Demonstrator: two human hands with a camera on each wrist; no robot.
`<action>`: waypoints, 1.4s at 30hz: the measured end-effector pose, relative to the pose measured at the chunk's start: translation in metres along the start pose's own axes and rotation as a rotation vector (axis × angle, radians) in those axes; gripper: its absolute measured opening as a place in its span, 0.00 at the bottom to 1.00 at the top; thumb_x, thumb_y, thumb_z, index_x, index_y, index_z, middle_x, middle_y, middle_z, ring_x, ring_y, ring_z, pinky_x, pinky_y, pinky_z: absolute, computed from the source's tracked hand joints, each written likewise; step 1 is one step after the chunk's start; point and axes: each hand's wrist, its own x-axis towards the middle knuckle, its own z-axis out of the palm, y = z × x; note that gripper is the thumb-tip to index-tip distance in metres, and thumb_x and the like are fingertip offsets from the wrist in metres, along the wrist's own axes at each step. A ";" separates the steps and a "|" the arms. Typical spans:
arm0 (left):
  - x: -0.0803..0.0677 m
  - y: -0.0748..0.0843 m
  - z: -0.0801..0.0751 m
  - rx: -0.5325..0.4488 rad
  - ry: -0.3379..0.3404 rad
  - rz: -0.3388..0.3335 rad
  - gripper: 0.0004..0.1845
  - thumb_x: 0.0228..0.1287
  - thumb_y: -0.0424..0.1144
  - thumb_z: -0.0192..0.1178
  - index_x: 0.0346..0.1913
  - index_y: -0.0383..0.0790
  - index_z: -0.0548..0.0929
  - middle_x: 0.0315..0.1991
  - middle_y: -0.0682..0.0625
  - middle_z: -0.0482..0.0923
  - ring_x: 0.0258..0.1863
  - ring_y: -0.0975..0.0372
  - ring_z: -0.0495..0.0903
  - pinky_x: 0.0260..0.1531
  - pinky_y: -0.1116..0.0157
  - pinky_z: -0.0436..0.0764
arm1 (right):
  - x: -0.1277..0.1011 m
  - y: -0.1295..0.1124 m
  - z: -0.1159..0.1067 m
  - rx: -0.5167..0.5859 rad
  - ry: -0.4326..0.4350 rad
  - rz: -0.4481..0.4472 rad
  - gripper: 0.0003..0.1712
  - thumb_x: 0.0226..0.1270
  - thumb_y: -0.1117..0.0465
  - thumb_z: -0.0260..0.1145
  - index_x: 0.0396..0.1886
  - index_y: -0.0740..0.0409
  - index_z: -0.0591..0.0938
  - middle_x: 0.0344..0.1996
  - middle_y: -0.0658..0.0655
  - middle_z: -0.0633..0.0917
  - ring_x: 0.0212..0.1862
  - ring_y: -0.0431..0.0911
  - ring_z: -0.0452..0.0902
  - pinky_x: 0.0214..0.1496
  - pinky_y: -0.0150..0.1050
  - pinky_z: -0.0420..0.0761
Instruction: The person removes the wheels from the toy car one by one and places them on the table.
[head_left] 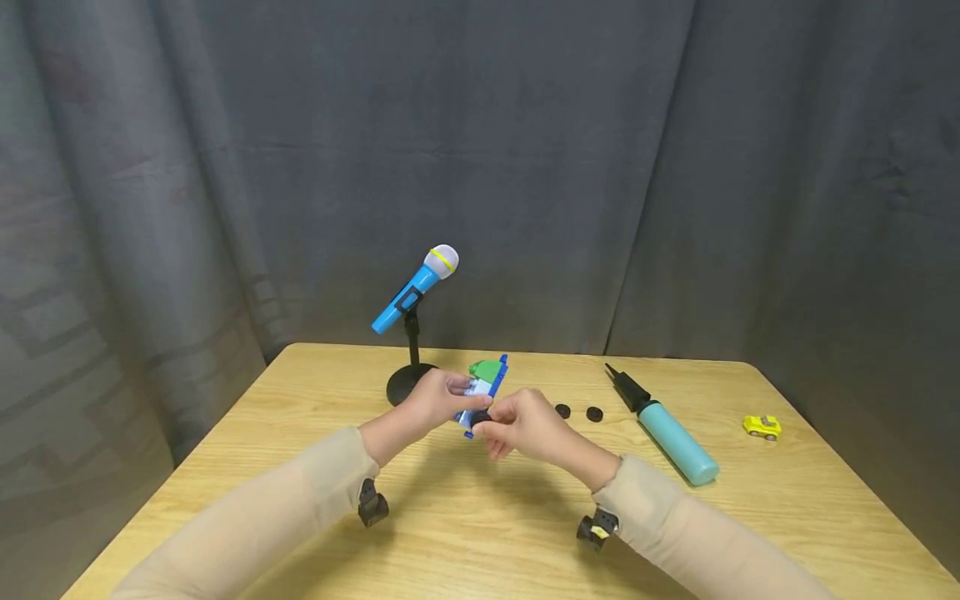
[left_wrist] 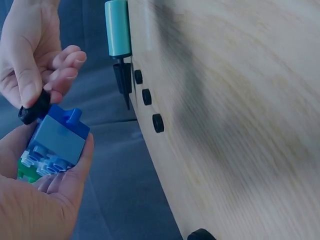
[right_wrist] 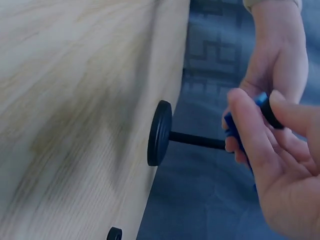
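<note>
My left hand [head_left: 459, 393] cradles a small block-built toy [head_left: 486, 385] of blue, green and white bricks above the table's middle. In the left wrist view the toy [left_wrist: 57, 142] lies across my left hand's [left_wrist: 57, 192] curled fingers. With thumb and fingertips, my right hand [head_left: 495, 427] pinches a small black wheel [head_left: 480, 419] against the toy's lower corner. That wheel [left_wrist: 34, 111] shows at the blue brick's edge, and in the right wrist view the wheel [right_wrist: 270, 113] sits between the fingers of my right hand [right_wrist: 260, 122].
Loose black wheels [head_left: 562, 410] [head_left: 595, 413] lie on the wooden table [head_left: 315, 417], right of my hands. A teal hand pump [head_left: 671, 437] and a yellow toy car [head_left: 762, 427] lie further right. Behind my hands stands a blue toy microphone [head_left: 416, 287] on a black stand [head_left: 405, 385].
</note>
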 end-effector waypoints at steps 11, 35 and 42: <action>0.001 -0.005 -0.011 -0.034 0.041 -0.034 0.24 0.58 0.43 0.70 0.53 0.30 0.81 0.44 0.41 0.86 0.38 0.59 0.86 0.35 0.63 0.85 | 0.005 0.003 -0.028 0.213 -0.077 0.128 0.14 0.70 0.61 0.62 0.41 0.71 0.85 0.36 0.69 0.87 0.37 0.53 0.87 0.44 0.49 0.85; -0.011 -0.001 -0.011 -0.013 0.034 -0.011 0.31 0.59 0.44 0.69 0.60 0.29 0.76 0.51 0.38 0.83 0.47 0.54 0.84 0.40 0.61 0.85 | 0.057 0.064 -0.036 0.389 0.209 0.445 0.14 0.65 0.69 0.65 0.48 0.75 0.81 0.38 0.65 0.88 0.31 0.41 0.86 0.47 0.39 0.84; -0.013 0.000 -0.010 -0.033 0.021 0.000 0.31 0.58 0.44 0.70 0.60 0.28 0.76 0.50 0.37 0.83 0.46 0.54 0.85 0.39 0.60 0.85 | 0.072 0.079 -0.027 0.370 0.267 0.511 0.12 0.63 0.71 0.66 0.44 0.75 0.83 0.36 0.66 0.88 0.27 0.41 0.85 0.45 0.40 0.85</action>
